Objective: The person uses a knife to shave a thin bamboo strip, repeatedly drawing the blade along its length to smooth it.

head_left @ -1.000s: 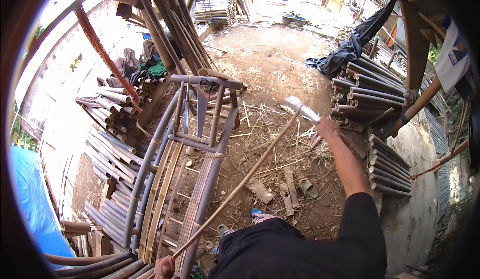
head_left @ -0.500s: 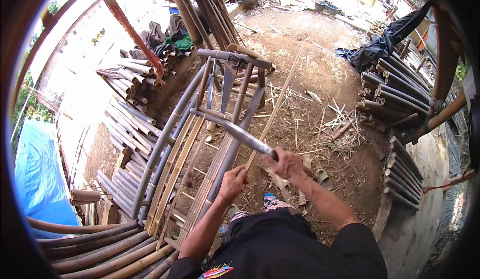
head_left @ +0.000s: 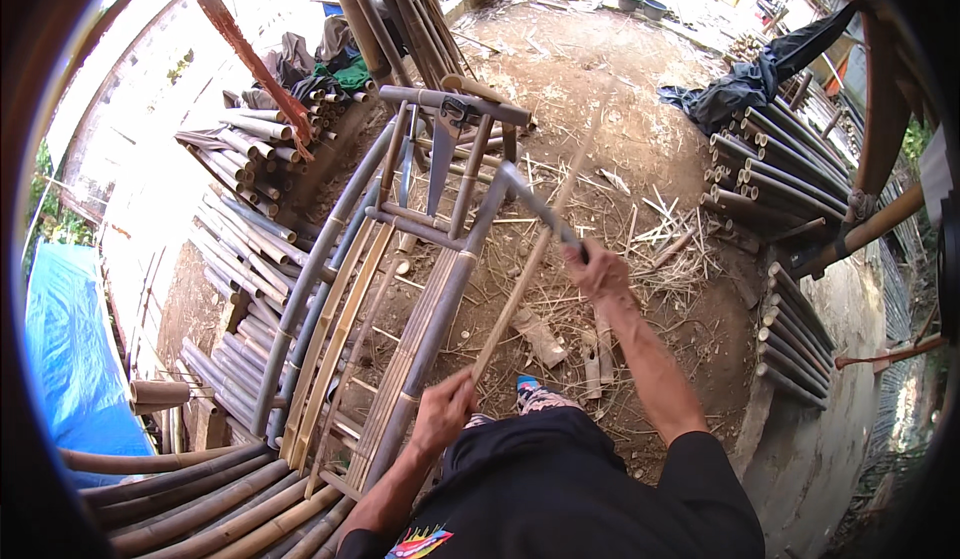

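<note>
The bamboo strip (head_left: 511,313), slanted far and right above the ground (head_left: 710,359), is pinched by the left hand (head_left: 445,414); the knife (head_left: 535,202), angled far left, is gripped by the outstretched right hand (head_left: 602,272)

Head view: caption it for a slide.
Left hand holding a bamboo strip, right hand a large knife, beside a bamboo frame with a hanging saw.

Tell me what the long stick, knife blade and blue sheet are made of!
The long stick looks like bamboo or wood, unpainted: it's pale tan. The knife blade seems smooth metal: grey with a sheen. The blue sheet is probably plastic, with glossy creases.
</note>
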Available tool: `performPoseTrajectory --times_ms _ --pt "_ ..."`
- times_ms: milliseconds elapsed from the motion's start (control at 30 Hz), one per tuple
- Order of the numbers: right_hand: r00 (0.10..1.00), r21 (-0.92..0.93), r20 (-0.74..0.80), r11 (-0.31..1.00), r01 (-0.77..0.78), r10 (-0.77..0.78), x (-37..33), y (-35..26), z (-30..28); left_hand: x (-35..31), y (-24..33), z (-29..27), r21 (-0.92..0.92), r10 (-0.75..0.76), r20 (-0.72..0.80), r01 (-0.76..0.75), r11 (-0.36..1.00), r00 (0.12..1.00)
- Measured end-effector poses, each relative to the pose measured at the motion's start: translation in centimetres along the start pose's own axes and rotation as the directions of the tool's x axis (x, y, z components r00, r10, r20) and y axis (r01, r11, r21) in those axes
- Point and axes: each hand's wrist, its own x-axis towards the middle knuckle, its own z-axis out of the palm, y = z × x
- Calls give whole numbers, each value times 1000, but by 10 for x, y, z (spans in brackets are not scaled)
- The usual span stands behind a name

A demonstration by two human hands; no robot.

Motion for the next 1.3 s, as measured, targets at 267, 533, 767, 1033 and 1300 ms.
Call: performPoseTrajectory --times_ms 267,533,767,1033,1300 --pt "933 -62 46 931 359 -357 -10 -12 -13 -45 -38 -18 -161 -62 -41 55 985 997" --pt "948 -106 -101 951 291 -301 11 8 -21 -71 -29 -26 -68 -93 -20 92 993 995" --pt "995 -185 -93 983 2 -19 72 81 -80 -121 -63 -51 37 -78 -57 80 996 995" --pt "987 -417 -155 904 -94 31 100 101 -156 -179 -127 -108 546 102 -177 11 838 979" --pt "805 -167 -405 830 -532 434 126 158 -209 -267 -274 -213 971 241 -145 90 223 960"
